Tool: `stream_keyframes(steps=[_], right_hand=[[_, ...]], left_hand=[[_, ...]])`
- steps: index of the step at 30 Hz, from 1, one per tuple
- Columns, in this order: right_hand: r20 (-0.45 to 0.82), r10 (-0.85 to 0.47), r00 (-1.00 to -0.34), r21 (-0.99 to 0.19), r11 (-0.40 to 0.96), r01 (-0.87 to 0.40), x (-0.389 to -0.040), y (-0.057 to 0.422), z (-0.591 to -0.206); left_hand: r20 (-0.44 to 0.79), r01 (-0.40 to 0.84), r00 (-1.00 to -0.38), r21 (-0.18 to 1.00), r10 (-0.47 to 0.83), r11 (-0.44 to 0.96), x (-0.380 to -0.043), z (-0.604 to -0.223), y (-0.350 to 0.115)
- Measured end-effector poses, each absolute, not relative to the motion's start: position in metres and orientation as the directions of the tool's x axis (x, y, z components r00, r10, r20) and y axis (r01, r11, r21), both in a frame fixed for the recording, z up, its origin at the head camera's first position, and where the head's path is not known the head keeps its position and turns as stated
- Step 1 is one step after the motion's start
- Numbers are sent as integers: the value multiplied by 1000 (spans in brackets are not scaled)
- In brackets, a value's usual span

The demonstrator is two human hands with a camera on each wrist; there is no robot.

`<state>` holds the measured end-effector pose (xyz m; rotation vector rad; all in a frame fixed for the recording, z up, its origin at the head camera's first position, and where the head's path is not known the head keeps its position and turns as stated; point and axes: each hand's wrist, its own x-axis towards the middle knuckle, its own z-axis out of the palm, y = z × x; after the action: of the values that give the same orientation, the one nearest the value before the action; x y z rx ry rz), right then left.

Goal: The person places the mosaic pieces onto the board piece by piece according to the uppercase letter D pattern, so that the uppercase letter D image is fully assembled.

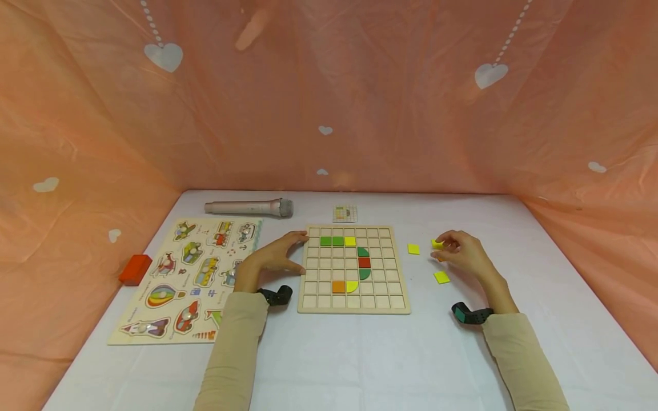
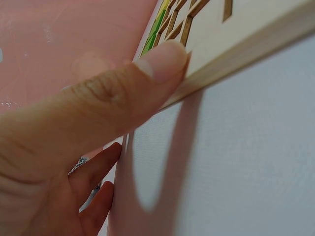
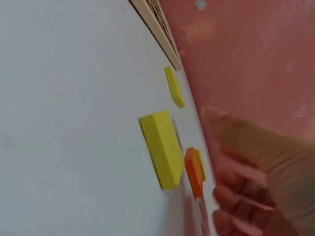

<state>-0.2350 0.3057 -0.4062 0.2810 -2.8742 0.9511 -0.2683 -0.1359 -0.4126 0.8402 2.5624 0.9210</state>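
Note:
My left hand (image 1: 276, 253) steadies the left edge of a wooden grid board (image 1: 354, 311), its thumb (image 2: 165, 61) on the rim in the left wrist view and its other fingers spread toward the far corner. In the board's squares lie green, yellow, orange and red tiles, some with a rounded side. Over the loose tiles to the board's right, my right hand (image 1: 465, 251) hovers with fingers bent and nothing visible between them. Below its fingertips are an orange tile (image 3: 193, 172) and a yellow tile (image 1: 437, 244). Two more yellow tiles, one nearer me (image 1: 441, 277) and one nearer the board (image 1: 413, 249), lie close by.
A small pattern card (image 1: 345, 214) lies behind the board. To the left are a picture puzzle (image 1: 169, 337) with vehicle pieces, a microphone (image 1: 249, 208) and a red block (image 1: 136, 270). Pink-orange cloth (image 1: 401, 114) walls in the white table at back and sides.

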Motion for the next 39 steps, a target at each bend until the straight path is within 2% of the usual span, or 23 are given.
stream_keyframes(steps=[9,23,31,39], right_hand=[[-18,-90,-996,-519,852,-67,-235,313,-409],[5,-115,-993,-555,826,-99,-235,305,-405],[113,-200,-973,-623,749,-226,-240,262,-405],[206,-378,-902,-672,616,-412,-235,193,-405]], left_hand=[[-71,432,-787,645,613,630,-269,-414,-136],[-75,424,-790,650,609,631,-268,-414,-136],[-71,428,-789,651,611,628,-269,-415,-137],[-77,424,-791,646,607,635,-270,-415,-137]])
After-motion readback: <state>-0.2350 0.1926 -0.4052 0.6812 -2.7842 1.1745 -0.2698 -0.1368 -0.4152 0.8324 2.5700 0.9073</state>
